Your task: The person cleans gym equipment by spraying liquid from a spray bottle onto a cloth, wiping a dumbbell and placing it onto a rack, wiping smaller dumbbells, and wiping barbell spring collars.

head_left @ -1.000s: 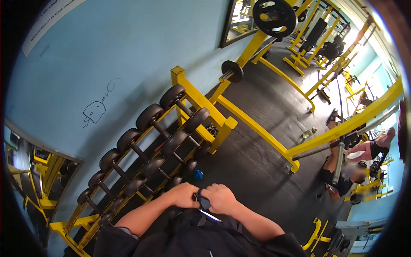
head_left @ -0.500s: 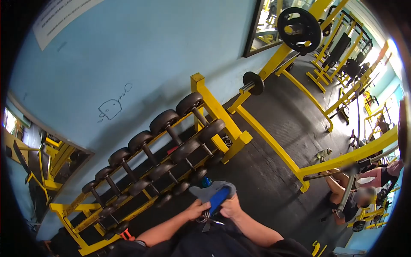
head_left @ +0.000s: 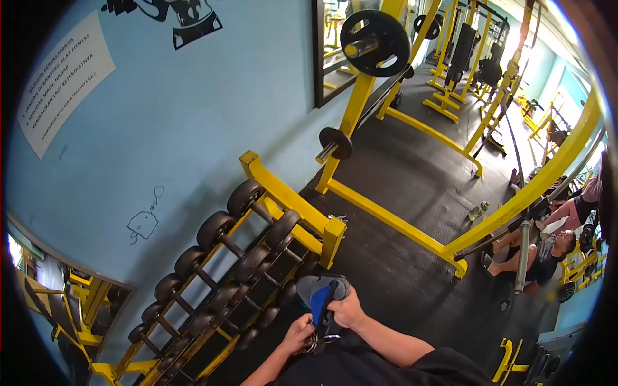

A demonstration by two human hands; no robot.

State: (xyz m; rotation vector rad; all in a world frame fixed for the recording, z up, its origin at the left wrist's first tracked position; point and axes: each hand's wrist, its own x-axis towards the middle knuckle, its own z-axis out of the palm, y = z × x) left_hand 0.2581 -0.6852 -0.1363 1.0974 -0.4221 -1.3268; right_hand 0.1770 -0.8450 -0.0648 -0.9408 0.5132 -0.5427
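Observation:
A soft grey and blue fabric piece (head_left: 320,300) is held in front of my dark shirt; its exact kind is unclear. My right hand (head_left: 347,309) is closed around its right side, thumb towards the blue part. Lower down, my left hand (head_left: 299,334) is closed with its fingers pinching the lower end of the blue part. Shiny metal rings (head_left: 331,338) hang just below, between the two hands. Part of the fabric is hidden behind my fingers.
On my left, a yellow rack (head_left: 331,243) carries rows of black dumbbells (head_left: 217,230). A yellow frame (head_left: 386,219) with black weight plates (head_left: 375,44) stands ahead. A bottle (head_left: 478,210) is on the black floor; a person (head_left: 547,254) sits at the right.
The view has swung left, bringing more of the wall notice into sight. My left hand has moved lower, apart from the right, and the blue part now shows narrower and more upright.

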